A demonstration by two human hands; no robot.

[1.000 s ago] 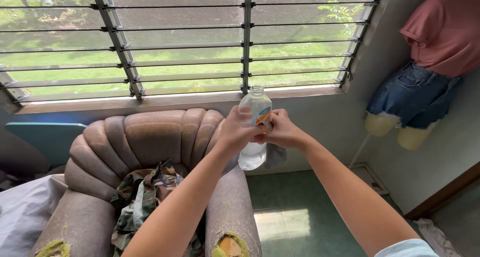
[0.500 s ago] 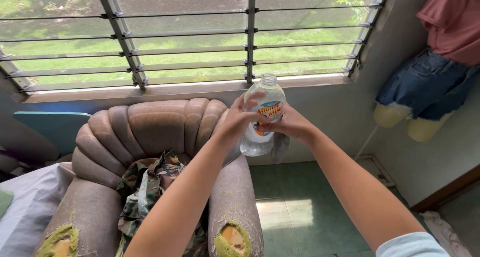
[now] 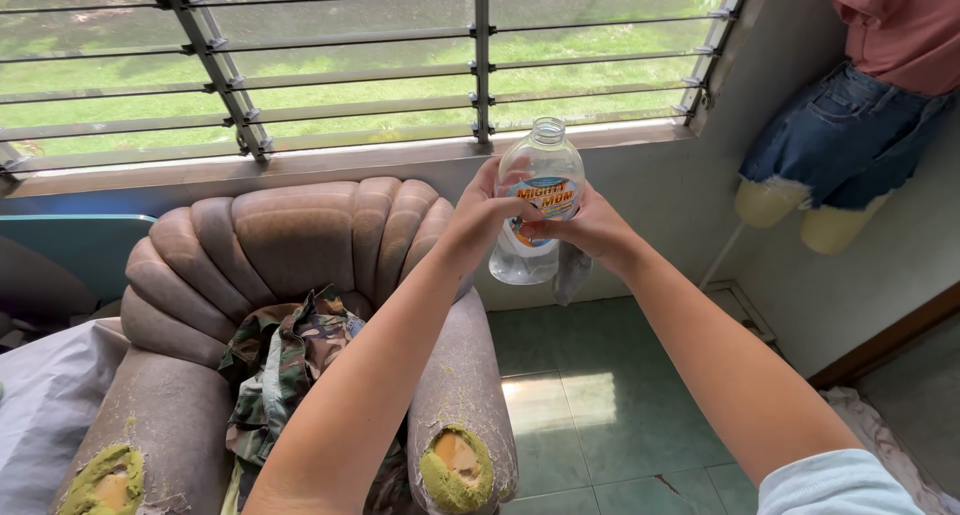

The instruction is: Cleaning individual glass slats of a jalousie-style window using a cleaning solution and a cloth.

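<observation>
Bottle point(image 3: 535, 200) upright, mouth up, between both hands; left hand point(image 3: 482, 220) and right hand point(image 3: 590, 233) fingers wrapped on its sides, rag point(image 3: 570, 273) under right.

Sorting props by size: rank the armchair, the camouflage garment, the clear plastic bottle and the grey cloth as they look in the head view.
1. Armchair, largest.
2. Camouflage garment.
3. Clear plastic bottle, held in the left hand and right hand; it is nearer the camera, so its true size is unsure.
4. Grey cloth, mostly hidden.
</observation>
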